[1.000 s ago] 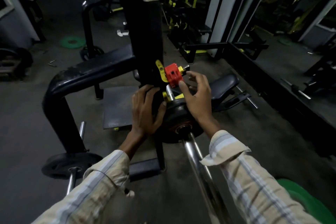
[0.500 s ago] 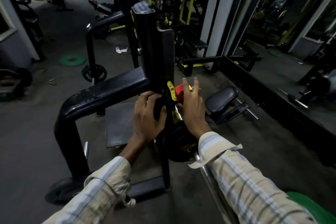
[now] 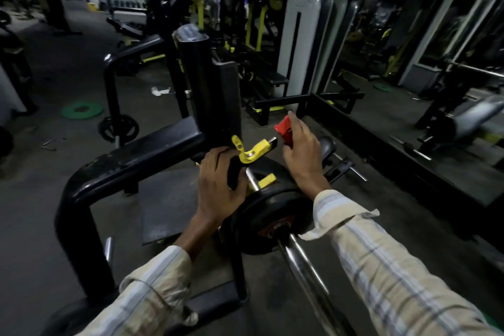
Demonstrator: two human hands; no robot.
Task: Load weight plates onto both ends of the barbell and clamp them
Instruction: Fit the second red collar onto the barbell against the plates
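A chrome barbell (image 3: pixel 302 270) runs from the lower right up to a black weight plate (image 3: pixel 272 215) on its sleeve. Beyond the plate the bare sleeve end (image 3: pixel 252 181) lies in a yellow rack hook (image 3: pixel 255 151). My left hand (image 3: pixel 218 188) grips the black edge of the rack upright just left of the hook. My right hand (image 3: pixel 301 155) holds a red barbell clamp (image 3: pixel 283 128) in the air, above and to the right of the sleeve end, clear of the bar.
The black rack frame (image 3: pixel 131 169) bends down to the floor on the left. Another black plate (image 3: pixel 118 127) and a green plate (image 3: pixel 81 109) lie on the floor at the back left. A padded seat (image 3: pixel 328 144) stands behind my right hand. Gym machines fill the background.
The red clamp was sitting at the sleeve end by the yellow hook; my right hand now holds it lifted up and to the right. The view has tilted upward. My left hand keeps its grip.
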